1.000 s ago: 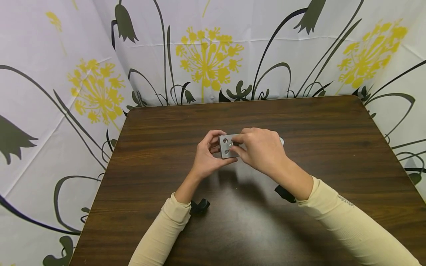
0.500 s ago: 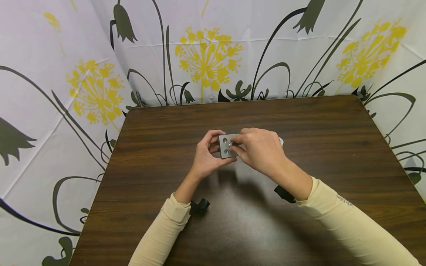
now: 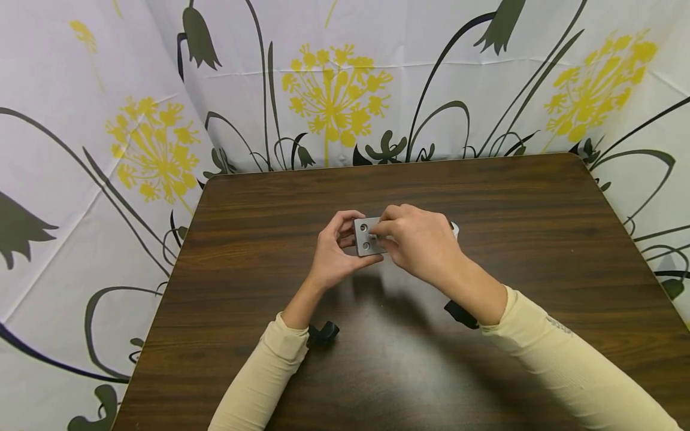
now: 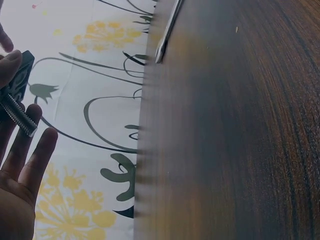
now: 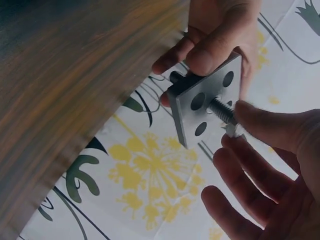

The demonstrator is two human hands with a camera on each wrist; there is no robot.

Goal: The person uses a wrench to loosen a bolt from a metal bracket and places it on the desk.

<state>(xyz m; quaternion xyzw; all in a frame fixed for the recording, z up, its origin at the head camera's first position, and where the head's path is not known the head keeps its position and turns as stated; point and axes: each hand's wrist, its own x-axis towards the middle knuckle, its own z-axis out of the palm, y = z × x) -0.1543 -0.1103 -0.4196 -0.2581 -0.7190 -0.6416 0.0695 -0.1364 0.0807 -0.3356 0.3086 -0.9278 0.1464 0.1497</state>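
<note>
A flat grey metal plate [image 3: 362, 245] with several round holes is held up above the table. My left hand [image 3: 334, 257] grips it by its edges, thumb along the near edge. A threaded bolt [image 5: 222, 111] stands out from the plate's middle hole. My right hand [image 3: 423, 242] pinches the bolt's end between thumb and forefinger; in the right wrist view its other fingers [image 5: 237, 172] are spread apart. In the left wrist view a long threaded bolt end [image 4: 19, 117] sticks out near the left hand's fingers [image 4: 37, 162]. The pinched end is mostly covered.
On the brown wooden table [image 3: 259, 251] lies a slim metal tool [image 4: 167, 35], its kind unclear. A pale rounded end [image 3: 455, 229] shows behind the right hand. Black wrist mounts [image 3: 323, 334] sit below both hands. A flower-printed curtain [image 3: 242, 90] hangs behind the table.
The right hand's fingers have shifted slightly on the bolt, forefinger now reaching further up and left. My left hand and the plate have stayed nearly still.
</note>
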